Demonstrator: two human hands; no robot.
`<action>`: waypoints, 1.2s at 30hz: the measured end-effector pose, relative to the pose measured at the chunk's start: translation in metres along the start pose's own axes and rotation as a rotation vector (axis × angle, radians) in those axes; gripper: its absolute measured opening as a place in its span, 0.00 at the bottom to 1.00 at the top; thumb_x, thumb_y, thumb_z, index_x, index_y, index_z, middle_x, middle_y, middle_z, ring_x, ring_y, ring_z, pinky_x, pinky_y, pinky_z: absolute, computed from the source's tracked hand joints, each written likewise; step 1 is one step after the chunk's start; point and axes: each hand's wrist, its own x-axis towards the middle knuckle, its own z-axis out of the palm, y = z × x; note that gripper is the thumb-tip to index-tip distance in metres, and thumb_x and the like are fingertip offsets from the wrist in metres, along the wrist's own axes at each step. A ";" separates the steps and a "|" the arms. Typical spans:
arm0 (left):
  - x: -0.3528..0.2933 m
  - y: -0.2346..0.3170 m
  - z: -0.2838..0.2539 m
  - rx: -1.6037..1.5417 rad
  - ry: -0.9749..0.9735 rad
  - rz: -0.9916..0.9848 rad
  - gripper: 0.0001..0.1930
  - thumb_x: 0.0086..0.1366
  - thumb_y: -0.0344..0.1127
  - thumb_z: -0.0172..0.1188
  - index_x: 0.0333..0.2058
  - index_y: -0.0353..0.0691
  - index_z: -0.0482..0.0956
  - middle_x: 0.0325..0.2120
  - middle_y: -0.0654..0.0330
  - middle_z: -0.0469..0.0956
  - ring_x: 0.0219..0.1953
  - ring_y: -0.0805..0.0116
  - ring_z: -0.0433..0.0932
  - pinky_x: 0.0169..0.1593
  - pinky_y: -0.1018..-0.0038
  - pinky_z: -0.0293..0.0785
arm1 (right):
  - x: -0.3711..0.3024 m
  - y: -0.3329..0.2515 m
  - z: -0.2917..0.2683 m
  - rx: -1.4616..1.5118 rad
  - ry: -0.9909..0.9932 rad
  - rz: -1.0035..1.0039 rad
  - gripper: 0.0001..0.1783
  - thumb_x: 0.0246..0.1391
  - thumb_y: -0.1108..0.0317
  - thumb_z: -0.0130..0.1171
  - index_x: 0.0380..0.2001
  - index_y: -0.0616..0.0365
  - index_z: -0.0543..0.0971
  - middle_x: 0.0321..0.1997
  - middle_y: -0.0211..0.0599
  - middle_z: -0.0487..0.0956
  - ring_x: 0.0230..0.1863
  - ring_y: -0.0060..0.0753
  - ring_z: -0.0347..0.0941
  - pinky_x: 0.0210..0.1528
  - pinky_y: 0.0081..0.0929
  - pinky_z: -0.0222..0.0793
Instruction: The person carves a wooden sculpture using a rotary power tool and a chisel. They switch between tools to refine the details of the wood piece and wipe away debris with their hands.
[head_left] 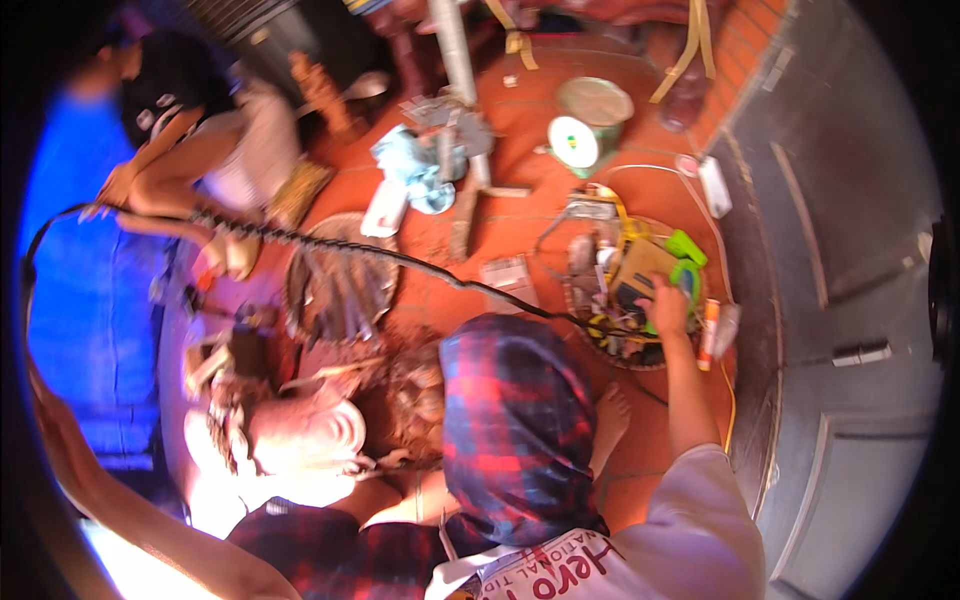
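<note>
The right hand [667, 305] reaches over a round basket [628, 361] of jumbled odds and ends [645, 268], index finger extended, the others apparently curled; whether they grip anything, I cannot tell. A black braided cord [455, 277] runs from beside that hand to the far left, where the left hand [45, 405] blurs into darkness, its fingers unreadable. A sharp pull could snag the cord and tip the basket

Left of centre sits a tray [292, 287] of tools, a carving [308, 432] below it at lower left; right of centre, a basket [640, 366] under the right hand [668, 307] — a scale [575, 143] behind it, higher in the frame.
</note>
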 end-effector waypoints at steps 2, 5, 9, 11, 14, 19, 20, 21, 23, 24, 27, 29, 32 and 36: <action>0.019 0.024 0.005 1.230 0.196 0.101 0.23 0.71 0.27 0.35 0.62 0.24 0.51 0.63 0.45 0.56 0.65 0.59 0.57 0.69 0.65 0.51 | 0.006 0.003 0.013 0.029 0.036 -0.007 0.30 0.38 0.60 0.72 0.47 0.55 0.74 0.32 0.50 0.80 0.35 0.55 0.77 0.38 0.46 0.71; 0.039 -0.045 0.056 1.770 0.299 0.355 0.18 0.71 0.37 0.48 0.54 0.34 0.71 0.49 0.62 0.74 0.49 0.75 0.70 0.56 0.80 0.63 | 0.010 0.044 0.026 0.119 0.021 -0.037 0.35 0.36 0.62 0.73 0.51 0.55 0.74 0.38 0.53 0.80 0.39 0.57 0.76 0.41 0.43 0.70; 0.009 -0.051 0.069 0.251 0.356 -0.125 0.22 0.72 0.42 0.42 0.55 0.30 0.65 0.52 0.47 0.71 0.52 0.61 0.73 0.58 0.72 0.68 | 0.000 0.047 0.029 -0.134 0.004 -0.049 0.35 0.37 0.64 0.71 0.52 0.61 0.73 0.35 0.58 0.78 0.35 0.59 0.75 0.36 0.47 0.69; -0.020 -0.040 0.061 0.176 0.368 -0.198 0.22 0.72 0.44 0.40 0.53 0.30 0.66 0.53 0.44 0.70 0.55 0.56 0.72 0.58 0.66 0.70 | 0.020 0.082 0.045 -0.146 0.110 -0.185 0.33 0.43 0.60 0.67 0.52 0.62 0.72 0.38 0.56 0.78 0.40 0.59 0.74 0.41 0.48 0.67; -0.043 -0.049 0.062 0.275 0.445 -0.207 0.24 0.72 0.48 0.39 0.52 0.32 0.67 0.53 0.45 0.71 0.55 0.56 0.72 0.55 0.65 0.73 | 0.024 0.081 0.021 -0.215 0.118 -0.148 0.31 0.44 0.63 0.66 0.53 0.62 0.72 0.47 0.55 0.77 0.48 0.55 0.73 0.49 0.44 0.67; -0.108 -0.044 0.013 0.156 0.672 -0.329 0.22 0.71 0.50 0.41 0.48 0.36 0.70 0.48 0.49 0.75 0.50 0.58 0.77 0.53 0.67 0.75 | 0.038 -0.123 -0.075 -0.033 0.161 -0.463 0.24 0.53 0.67 0.59 0.54 0.58 0.72 0.52 0.54 0.75 0.46 0.51 0.76 0.46 0.40 0.71; -0.114 -0.046 0.002 0.134 0.668 -0.332 0.22 0.71 0.50 0.41 0.48 0.37 0.70 0.48 0.50 0.76 0.49 0.61 0.77 0.52 0.68 0.76 | 0.035 -0.174 -0.104 0.097 0.232 -0.636 0.22 0.55 0.69 0.57 0.54 0.58 0.72 0.52 0.54 0.75 0.44 0.50 0.77 0.45 0.38 0.72; -0.117 -0.051 -0.009 0.104 0.651 -0.350 0.22 0.71 0.50 0.41 0.49 0.38 0.70 0.48 0.51 0.76 0.49 0.62 0.78 0.51 0.69 0.76 | 0.019 -0.228 -0.134 0.226 0.256 -0.789 0.22 0.56 0.71 0.56 0.55 0.58 0.72 0.52 0.53 0.75 0.44 0.49 0.77 0.46 0.38 0.71; -0.121 -0.060 -0.029 0.022 0.654 -0.406 0.22 0.71 0.51 0.41 0.49 0.38 0.71 0.48 0.53 0.76 0.48 0.64 0.78 0.49 0.72 0.76 | -0.030 -0.334 -0.180 0.352 0.280 -1.067 0.23 0.56 0.73 0.57 0.56 0.60 0.70 0.52 0.53 0.75 0.45 0.48 0.77 0.48 0.38 0.71; -0.123 -0.067 -0.039 -0.018 0.612 -0.439 0.22 0.71 0.51 0.41 0.50 0.39 0.71 0.47 0.53 0.77 0.48 0.64 0.77 0.48 0.73 0.76 | -0.055 -0.380 -0.187 0.369 0.255 -1.186 0.25 0.54 0.74 0.58 0.56 0.61 0.69 0.52 0.52 0.76 0.46 0.48 0.77 0.49 0.38 0.71; -0.152 -0.093 -0.067 -0.202 0.602 -0.601 0.22 0.71 0.51 0.43 0.48 0.39 0.73 0.46 0.54 0.78 0.47 0.66 0.78 0.48 0.74 0.76 | -0.135 -0.498 -0.154 0.384 0.018 -1.627 0.37 0.49 0.65 0.65 0.61 0.60 0.62 0.55 0.49 0.73 0.52 0.50 0.73 0.52 0.38 0.69; -0.187 -0.112 -0.084 -0.340 0.602 -0.645 0.21 0.70 0.50 0.45 0.47 0.39 0.74 0.45 0.55 0.78 0.45 0.67 0.79 0.47 0.73 0.76 | -0.190 -0.543 -0.110 0.448 -0.177 -1.827 0.44 0.44 0.57 0.69 0.62 0.56 0.59 0.57 0.49 0.69 0.53 0.52 0.70 0.53 0.40 0.69; -0.230 -0.156 -0.102 -0.638 0.545 -0.613 0.19 0.70 0.47 0.47 0.46 0.38 0.75 0.42 0.57 0.79 0.41 0.68 0.80 0.47 0.72 0.77 | -0.236 -0.566 -0.050 0.566 -0.432 -1.940 0.45 0.40 0.47 0.70 0.59 0.51 0.62 0.56 0.49 0.65 0.51 0.54 0.68 0.51 0.45 0.69; -0.275 -0.198 -0.123 -0.930 0.476 -0.493 0.16 0.70 0.43 0.49 0.44 0.37 0.76 0.39 0.57 0.80 0.40 0.68 0.80 0.46 0.73 0.78 | -0.276 -0.577 -0.005 0.536 -0.312 -1.848 0.47 0.36 0.38 0.68 0.52 0.62 0.68 0.52 0.48 0.66 0.52 0.50 0.68 0.51 0.44 0.70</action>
